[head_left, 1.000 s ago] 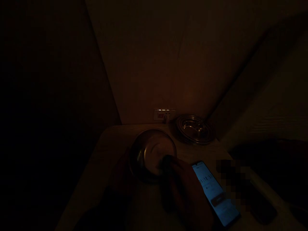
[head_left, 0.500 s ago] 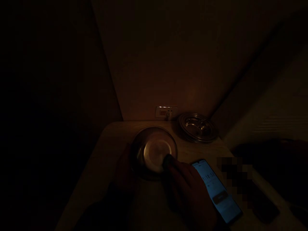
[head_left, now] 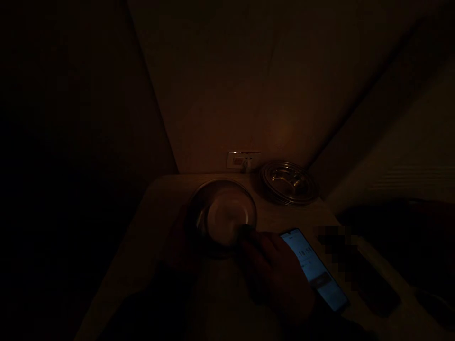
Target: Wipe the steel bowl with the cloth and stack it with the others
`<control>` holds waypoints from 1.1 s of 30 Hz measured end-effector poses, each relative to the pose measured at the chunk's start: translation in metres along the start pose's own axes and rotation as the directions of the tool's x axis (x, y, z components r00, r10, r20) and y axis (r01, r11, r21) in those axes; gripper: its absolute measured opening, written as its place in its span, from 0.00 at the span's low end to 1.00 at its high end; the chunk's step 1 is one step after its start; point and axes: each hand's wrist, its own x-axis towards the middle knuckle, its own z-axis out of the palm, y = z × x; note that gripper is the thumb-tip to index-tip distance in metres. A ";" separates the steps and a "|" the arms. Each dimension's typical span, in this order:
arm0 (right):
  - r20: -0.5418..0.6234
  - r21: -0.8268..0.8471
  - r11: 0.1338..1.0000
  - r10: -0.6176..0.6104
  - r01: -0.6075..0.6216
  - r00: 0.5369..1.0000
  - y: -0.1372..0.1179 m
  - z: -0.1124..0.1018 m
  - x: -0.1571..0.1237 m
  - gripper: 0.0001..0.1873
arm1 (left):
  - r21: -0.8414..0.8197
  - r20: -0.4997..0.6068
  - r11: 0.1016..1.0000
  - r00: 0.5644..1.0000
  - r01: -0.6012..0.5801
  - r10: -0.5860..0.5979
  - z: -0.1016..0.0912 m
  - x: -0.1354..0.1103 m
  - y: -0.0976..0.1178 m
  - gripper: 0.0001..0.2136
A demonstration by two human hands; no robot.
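Note:
The scene is very dark. A steel bowl (head_left: 222, 215) with something pale inside stands on a light table (head_left: 152, 237). My left hand (head_left: 179, 246) rests against the bowl's left side; its fingers are too dark to read. My right hand (head_left: 273, 270) is closed round a dark object (head_left: 247, 233) whose tip reaches over the bowl's near right rim. I cannot name that object.
A lit phone (head_left: 314, 270) lies on the table right of my right hand. A stack of steel plates (head_left: 288, 182) stands at the back right beside a wall socket (head_left: 243, 160). Dark shapes (head_left: 377, 289) lie at the right edge. Walls close the corner behind.
The view has shifted slightly, so everything sits a little higher and further left. My right hand with the dark object stays at the bowl's rim. The left hand stays by the bowl.

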 end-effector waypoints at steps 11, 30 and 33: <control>-0.070 0.049 0.998 -0.024 0.027 0.997 0.000 0.010 -0.003 0.14 | 0.139 -0.038 0.985 0.994 -0.099 0.106 0.000 0.002 -0.003 0.19; -0.125 0.054 0.998 0.039 -0.032 0.991 -0.017 0.019 -0.008 0.14 | 0.267 -0.041 0.953 0.987 -0.141 0.157 0.001 0.005 -0.005 0.24; -0.101 0.018 0.996 0.091 -0.089 0.991 -0.007 0.014 -0.006 0.14 | 0.201 -0.001 0.968 0.988 -0.151 0.155 0.004 0.003 0.000 0.28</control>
